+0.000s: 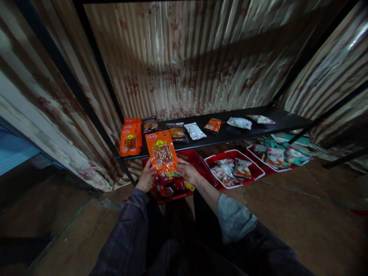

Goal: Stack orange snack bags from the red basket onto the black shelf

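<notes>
I find both hands closed on one orange snack packet (161,152), held upright between them: the left hand (146,178) grips its lower left corner, the right hand (187,171) its lower right edge, fingers curled onto the wrapper. The packet sits just above the fingertips, its top overlapping the front lip of the black shelf (244,132).

Placed, as I judge it: beyond the left fingers, a stack of matching orange packets (130,138) lies at the shelf's left end; farther back and to the right of the fingers, single packs run along the shelf, among them a dark packet (177,133), a white packet (194,130) and a small orange packet (213,124).

Outstanding: directly beneath the fingers a red basket (198,159) holds more red and orange packs; two further red baskets (235,168) of mixed snacks stand on the floor well to the right of the right hand. I rate the stocking as early, with most goods unshelved.
</notes>
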A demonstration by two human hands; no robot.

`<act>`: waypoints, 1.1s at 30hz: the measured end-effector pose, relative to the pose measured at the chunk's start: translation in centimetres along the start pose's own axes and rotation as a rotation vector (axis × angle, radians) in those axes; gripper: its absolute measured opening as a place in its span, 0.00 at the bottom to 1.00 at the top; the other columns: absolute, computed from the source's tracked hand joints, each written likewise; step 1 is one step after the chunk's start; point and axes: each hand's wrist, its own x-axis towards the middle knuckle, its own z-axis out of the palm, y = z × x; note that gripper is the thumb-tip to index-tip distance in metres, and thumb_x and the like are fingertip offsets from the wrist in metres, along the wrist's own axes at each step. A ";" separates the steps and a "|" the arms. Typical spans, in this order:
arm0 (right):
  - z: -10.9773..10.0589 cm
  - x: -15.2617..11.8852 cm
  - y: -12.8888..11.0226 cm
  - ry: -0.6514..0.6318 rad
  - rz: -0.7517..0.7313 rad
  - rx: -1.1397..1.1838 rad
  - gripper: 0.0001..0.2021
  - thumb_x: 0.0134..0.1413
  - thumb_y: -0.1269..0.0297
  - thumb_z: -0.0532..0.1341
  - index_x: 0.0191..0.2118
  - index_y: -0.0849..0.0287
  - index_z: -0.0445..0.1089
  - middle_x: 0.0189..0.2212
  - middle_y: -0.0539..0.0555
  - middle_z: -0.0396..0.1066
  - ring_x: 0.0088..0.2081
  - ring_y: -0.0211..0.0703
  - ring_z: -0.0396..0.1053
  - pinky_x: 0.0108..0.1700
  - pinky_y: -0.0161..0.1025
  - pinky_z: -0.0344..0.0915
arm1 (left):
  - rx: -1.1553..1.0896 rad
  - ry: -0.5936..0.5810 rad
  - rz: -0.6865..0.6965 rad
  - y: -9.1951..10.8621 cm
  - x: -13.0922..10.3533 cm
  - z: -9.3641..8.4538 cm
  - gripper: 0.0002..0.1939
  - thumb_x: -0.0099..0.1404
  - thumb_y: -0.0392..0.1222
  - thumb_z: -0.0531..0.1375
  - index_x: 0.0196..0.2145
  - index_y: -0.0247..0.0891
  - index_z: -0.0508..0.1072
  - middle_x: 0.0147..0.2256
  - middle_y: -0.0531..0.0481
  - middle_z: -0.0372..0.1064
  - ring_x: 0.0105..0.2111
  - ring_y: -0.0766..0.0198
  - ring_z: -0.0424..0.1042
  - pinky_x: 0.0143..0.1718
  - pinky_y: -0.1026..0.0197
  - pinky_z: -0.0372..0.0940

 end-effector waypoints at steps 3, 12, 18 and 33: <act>0.4 -0.1 0.2 0.000 -0.013 -0.003 0.15 0.40 0.77 0.63 0.38 0.59 0.71 0.29 0.50 0.76 0.28 0.35 0.73 0.31 0.31 0.70 | -0.015 -0.011 0.033 -0.1 -0.2 -0.3 0.43 0.42 0.26 0.60 0.57 0.46 0.61 0.50 0.48 0.69 0.43 0.60 0.72 0.42 0.62 0.67; 1.8 -0.6 0.2 0.056 -0.116 -0.076 0.16 0.33 0.74 0.66 0.36 0.59 0.75 0.27 0.50 0.76 0.25 0.35 0.71 0.26 0.30 0.66 | 0.040 0.174 0.016 -2.2 0.7 -0.9 0.50 0.47 0.28 0.61 0.64 0.49 0.44 0.62 0.44 0.53 0.59 0.56 0.57 0.56 0.55 0.57; 2.9 -1.8 0.5 0.040 -0.303 -0.296 0.16 0.35 0.63 0.67 0.37 0.58 0.77 0.31 0.52 0.77 0.31 0.41 0.73 0.33 0.36 0.68 | 0.069 0.068 0.096 -1.9 0.6 1.0 0.34 0.54 0.38 0.65 0.57 0.46 0.61 0.64 0.48 0.50 0.64 0.58 0.46 0.62 0.57 0.47; 4.9 -4.7 3.3 -0.124 -0.869 -1.545 0.20 0.53 0.76 0.53 0.49 0.57 0.72 0.47 0.59 0.73 0.47 0.46 0.72 0.46 0.41 0.69 | -0.260 0.331 0.085 -1.7 0.8 2.9 0.12 0.56 0.42 0.64 0.38 0.37 0.73 0.39 0.48 0.75 0.39 0.65 0.73 0.47 0.62 0.63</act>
